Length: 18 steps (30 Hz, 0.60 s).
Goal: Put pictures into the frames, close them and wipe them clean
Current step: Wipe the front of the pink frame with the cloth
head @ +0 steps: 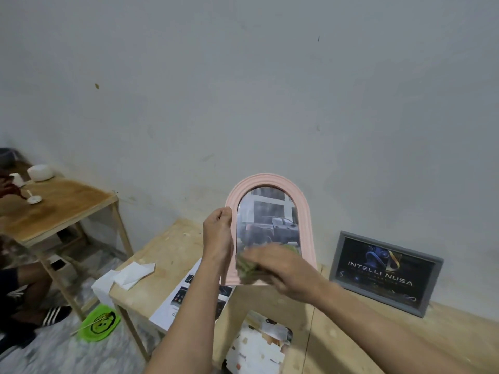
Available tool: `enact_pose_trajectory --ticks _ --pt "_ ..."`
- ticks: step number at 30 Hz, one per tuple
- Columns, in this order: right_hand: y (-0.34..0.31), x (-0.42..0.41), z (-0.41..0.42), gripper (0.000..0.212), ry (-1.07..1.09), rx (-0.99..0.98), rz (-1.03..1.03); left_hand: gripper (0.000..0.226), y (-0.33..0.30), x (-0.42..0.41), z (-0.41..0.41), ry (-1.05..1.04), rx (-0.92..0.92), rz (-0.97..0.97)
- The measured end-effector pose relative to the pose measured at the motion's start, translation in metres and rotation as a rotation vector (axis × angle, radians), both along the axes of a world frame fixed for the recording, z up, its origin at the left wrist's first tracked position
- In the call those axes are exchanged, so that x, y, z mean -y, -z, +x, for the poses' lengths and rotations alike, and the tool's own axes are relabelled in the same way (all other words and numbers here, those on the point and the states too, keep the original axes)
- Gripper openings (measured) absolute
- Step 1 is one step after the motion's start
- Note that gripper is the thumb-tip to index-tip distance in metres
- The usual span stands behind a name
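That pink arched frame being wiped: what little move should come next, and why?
Probably sweep the greenish cloth upward over the glass. The right hand holds it only at the bottom of the pink arched frame, which the left hand holds upright by its edge; the upper pane with the truck picture looks not yet reached.

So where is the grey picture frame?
In the head view, the grey frame stands on the wooden table at the right, against the wall, right of the pink arched frame.
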State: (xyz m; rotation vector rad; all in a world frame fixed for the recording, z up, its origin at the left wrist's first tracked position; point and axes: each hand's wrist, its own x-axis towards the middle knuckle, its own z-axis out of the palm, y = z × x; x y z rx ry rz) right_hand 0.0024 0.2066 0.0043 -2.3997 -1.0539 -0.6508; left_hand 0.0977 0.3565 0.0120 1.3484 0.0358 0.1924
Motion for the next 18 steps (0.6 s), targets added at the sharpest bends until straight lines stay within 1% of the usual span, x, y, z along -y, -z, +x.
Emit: enact_pose_trajectory --ticks 2,3,4,5,6,7,8,9,10,11,12,14,16,17,18 --pt "-0.034 0.005 0.008 0.045 0.104 0.076 0.255 0.028 0.003 0.002 0.0 0.052 0.019 -0.014" --pt "-0.052 0.011 0.02 0.044 0.214 0.142 0.35 0.027 0.002 0.005 -0.002 0.092 0.035 -0.016" --pt "-0.068 0.016 0.034 0.043 0.349 0.199 0.38 0.025 0.0 0.009 -0.003 0.13 0.052 -0.013" --pt "-0.081 0.02 0.047 0.044 0.475 0.227 0.336 0.023 -0.002 0.015 -0.006 0.148 0.069 -0.01" --pt "-0.087 0.02 0.057 0.047 0.545 0.212 0.252 0.02 -0.006 0.021 -0.009 0.146 0.076 -0.022" --pt "-0.086 0.016 0.064 0.049 0.533 0.169 0.178 0.019 -0.012 0.025 -0.012 0.135 0.079 -0.055" --pt "-0.081 0.009 0.065 0.049 0.459 0.131 0.122 0.02 -0.017 0.027 -0.013 0.118 0.061 -0.11" --pt "-0.074 -0.001 0.062 0.049 0.363 0.092 0.069 0.025 -0.024 0.028 -0.014 0.111 0.033 -0.204" --pt "-0.066 -0.011 0.057 0.05 0.278 0.072 0.021 0.033 -0.03 0.027 -0.014 0.135 -0.006 -0.343" --pt "-0.059 -0.018 0.052 0.051 0.218 0.05 -0.007 0.042 -0.031 0.023 -0.011 0.163 -0.051 -0.463" --pt "-0.054 -0.022 0.049 0.051 0.179 0.025 -0.015 0.045 -0.031 0.018 -0.009 0.184 -0.092 -0.549" --pt "-0.046 -0.025 0.042 0.047 0.113 -0.002 -0.053 0.035 -0.033 0.007 -0.009 0.242 -0.127 -0.505" --pt "-0.041 -0.026 0.033 0.044 0.039 -0.01 -0.125 0.026 -0.03 0.0 -0.006 0.318 -0.125 -0.29" --pt "-0.039 -0.024 0.03 0.045 0.0 -0.016 -0.15 0.023 -0.028 -0.002 -0.006 0.313 -0.104 -0.185" --pt "-0.038 -0.022 0.027 0.045 -0.033 -0.029 -0.161 0.022 -0.027 -0.001 -0.006 0.294 -0.099 -0.125"
